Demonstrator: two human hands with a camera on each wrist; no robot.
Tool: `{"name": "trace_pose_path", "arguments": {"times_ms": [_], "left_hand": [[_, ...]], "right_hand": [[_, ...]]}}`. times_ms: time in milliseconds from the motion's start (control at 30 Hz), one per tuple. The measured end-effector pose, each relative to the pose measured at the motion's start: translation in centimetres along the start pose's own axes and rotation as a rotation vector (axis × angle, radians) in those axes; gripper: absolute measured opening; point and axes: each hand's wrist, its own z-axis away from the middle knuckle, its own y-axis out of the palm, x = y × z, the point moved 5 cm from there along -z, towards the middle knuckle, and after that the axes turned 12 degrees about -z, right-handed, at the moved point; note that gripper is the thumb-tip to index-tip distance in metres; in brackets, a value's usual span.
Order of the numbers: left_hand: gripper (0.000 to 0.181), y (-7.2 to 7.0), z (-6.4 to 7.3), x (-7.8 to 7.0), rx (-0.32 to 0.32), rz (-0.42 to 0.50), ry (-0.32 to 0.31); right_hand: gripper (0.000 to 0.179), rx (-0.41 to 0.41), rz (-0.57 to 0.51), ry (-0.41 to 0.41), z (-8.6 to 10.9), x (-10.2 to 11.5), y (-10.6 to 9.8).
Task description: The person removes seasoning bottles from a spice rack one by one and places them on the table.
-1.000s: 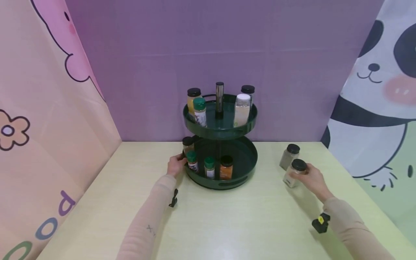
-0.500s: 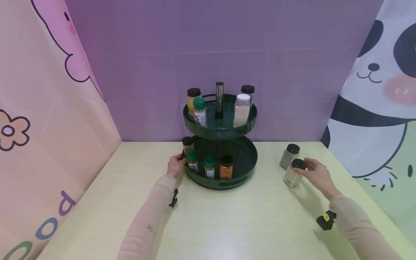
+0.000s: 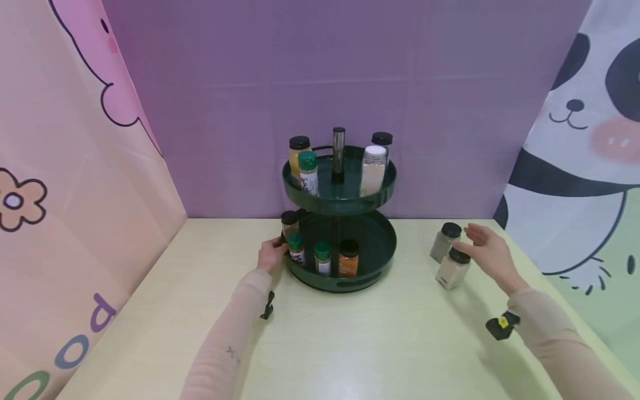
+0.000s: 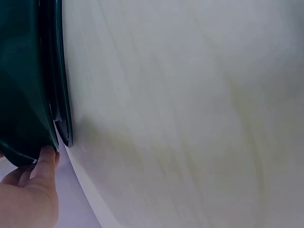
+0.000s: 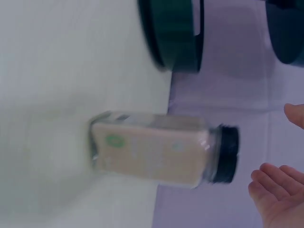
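Observation:
A dark green two-tier turntable (image 3: 345,283) stands on the table. My left hand (image 3: 271,255) pinches the rim of its lower tier on the left side; in the left wrist view the fingers (image 4: 45,164) bend over that rim. To the right, a clear square spice jar (image 3: 451,273) with a black lid and pale contents stands upright on the table. Just behind it stands a second black-lidded jar (image 3: 444,244) with greyish contents. Above the nearer jar's lid, my right hand (image 3: 487,253) has its fingers spread. The right wrist view shows a gap between hand and jar (image 5: 152,149).
On the upper tier stand a white-lidded jar (image 3: 373,172), a green-lidded jar (image 3: 308,175) and black-lidded jars. Several more jars, including an orange one (image 3: 348,261), line the lower tier. A purple backdrop (image 3: 225,139) hangs behind the table.
My right hand has let go of the nearer jar's lid and risen up and back from it. The jar stays where it was. My left hand keeps its place on the rim.

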Motion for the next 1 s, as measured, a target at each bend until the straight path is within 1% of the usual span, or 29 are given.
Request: {"name": "trace_pose_path", "arguments": {"times_ms": [233,367,500,767,900,1000], "left_hand": [[0.043,0.0,-0.1,0.1,-0.004,0.016,-0.004],[0.042,0.1,-0.3,0.2,-0.005,0.01,0.004],[0.042,0.1,-0.3,0.2,-0.003,0.007,0.006],[0.042,0.0,0.0,0.1,0.001,0.021,-0.003],[0.042,0.0,-0.1,0.0,-0.004,0.021,-0.001],[0.042,0.1,-0.2,0.2,-0.009,0.023,-0.003]], "right_hand": [[0.081,0.04,-0.015,-0.069,-0.4,2.8,1.3],[0.078,0.094,-0.038,-0.068,-0.5,3.9,2.5],[0.072,0.153,-0.052,-0.074,-0.6,4.6,4.1],[0.07,0.26,-0.03,-0.113,-0.8,5.2,7.5],[0.067,0.301,-0.057,-0.134,-0.9,5.2,9.1],[0.07,0.329,-0.085,-0.145,-1.0,5.4,10.2]]}}
